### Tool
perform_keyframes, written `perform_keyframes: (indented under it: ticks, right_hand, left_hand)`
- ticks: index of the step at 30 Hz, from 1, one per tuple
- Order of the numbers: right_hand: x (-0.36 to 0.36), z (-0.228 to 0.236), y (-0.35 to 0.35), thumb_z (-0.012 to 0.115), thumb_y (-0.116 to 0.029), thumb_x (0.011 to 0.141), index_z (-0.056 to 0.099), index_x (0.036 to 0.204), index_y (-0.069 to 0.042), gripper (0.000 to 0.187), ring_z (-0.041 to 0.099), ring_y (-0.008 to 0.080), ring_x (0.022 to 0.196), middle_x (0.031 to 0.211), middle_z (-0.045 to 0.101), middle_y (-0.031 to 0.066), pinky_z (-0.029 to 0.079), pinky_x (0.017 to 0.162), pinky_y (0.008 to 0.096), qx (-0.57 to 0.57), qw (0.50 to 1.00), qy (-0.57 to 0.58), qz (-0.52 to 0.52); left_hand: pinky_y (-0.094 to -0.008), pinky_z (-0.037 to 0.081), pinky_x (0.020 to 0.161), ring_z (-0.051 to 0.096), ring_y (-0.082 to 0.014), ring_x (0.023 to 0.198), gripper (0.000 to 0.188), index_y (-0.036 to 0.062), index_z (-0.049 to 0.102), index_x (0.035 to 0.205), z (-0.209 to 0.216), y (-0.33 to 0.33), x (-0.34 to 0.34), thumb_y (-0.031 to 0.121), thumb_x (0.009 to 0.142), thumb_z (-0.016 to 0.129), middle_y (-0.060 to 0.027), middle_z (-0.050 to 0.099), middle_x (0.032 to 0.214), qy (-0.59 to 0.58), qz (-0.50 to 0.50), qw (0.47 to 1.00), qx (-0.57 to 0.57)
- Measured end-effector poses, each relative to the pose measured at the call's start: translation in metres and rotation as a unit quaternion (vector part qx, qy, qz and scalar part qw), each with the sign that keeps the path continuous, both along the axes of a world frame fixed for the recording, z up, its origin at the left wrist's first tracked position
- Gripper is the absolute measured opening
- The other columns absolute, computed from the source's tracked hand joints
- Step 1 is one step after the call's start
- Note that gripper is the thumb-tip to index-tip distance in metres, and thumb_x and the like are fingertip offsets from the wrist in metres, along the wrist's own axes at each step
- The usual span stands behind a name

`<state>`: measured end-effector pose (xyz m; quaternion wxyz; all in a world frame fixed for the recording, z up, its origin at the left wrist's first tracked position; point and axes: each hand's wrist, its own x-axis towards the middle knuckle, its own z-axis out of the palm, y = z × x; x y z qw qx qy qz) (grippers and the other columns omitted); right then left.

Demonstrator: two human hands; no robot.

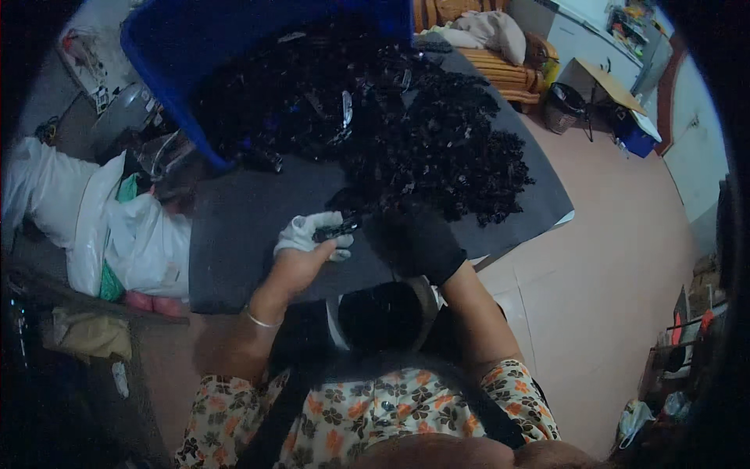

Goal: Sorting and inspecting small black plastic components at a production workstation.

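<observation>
My left hand (308, 238), in a white glove that leaves the thumb bare, is closed around a small dark glossy piece (337, 229), too dark to name more exactly. My right hand (422, 242) wears a black glove and is at the near edge of a large heap of small black shiny parts (445, 141). Its fingers merge with the dark heap, so I cannot see what they hold. Both hands are over the near part of the grey-topped table (234, 250), a short gap between them.
The heap spreads out of a big blue tub (168, 86) at the table's far left. White sacks (141, 242) stand by the left edge. Beyond the table are a wooden seat (500, 74) with cushions, a black bin (562, 108) and a blue box (634, 137).
</observation>
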<state>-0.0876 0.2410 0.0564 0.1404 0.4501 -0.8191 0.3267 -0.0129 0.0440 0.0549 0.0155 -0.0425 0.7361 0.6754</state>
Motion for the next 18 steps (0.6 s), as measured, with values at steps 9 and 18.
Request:
perform_keyframes:
  ticks: [9, 18]
  right_hand:
    - [0.001, -0.011, -0.002, 0.062, -0.02, 0.073, 0.062, 0.084, -0.007, 0.017, 0.057, 0.0315, 0.069, 0.078, 0.059, 0.0144, 0.047, 0.061, 0.0378, 0.009, 0.999, -0.003, -0.049]
    - [0.004, -0.016, 0.005, 0.058, -0.013, 0.079, 0.061, 0.095, -0.008, 0.017, 0.059, 0.0189, 0.079, 0.088, 0.061, 0.0071, 0.046, 0.072, 0.0303, -0.147, 0.96, -0.235, 0.036]
  left_hand:
    - [-0.0329, 0.053, 0.079, 0.058, -0.0246, 0.097, 0.037, -0.0052, 0.041, 0.12, -0.01, -0.003, 0.003, -0.006, 0.084, 0.046, -0.0167, 0.053, 0.11, 0.003, -0.031, 0.999, 0.011]
    - [-0.0303, 0.053, 0.077, 0.058, -0.0213, 0.095, 0.036, -0.005, 0.043, 0.119, -0.01, 0.005, 0.005, -0.006, 0.083, 0.048, -0.0154, 0.054, 0.108, 0.039, -0.01, 0.998, 0.05]
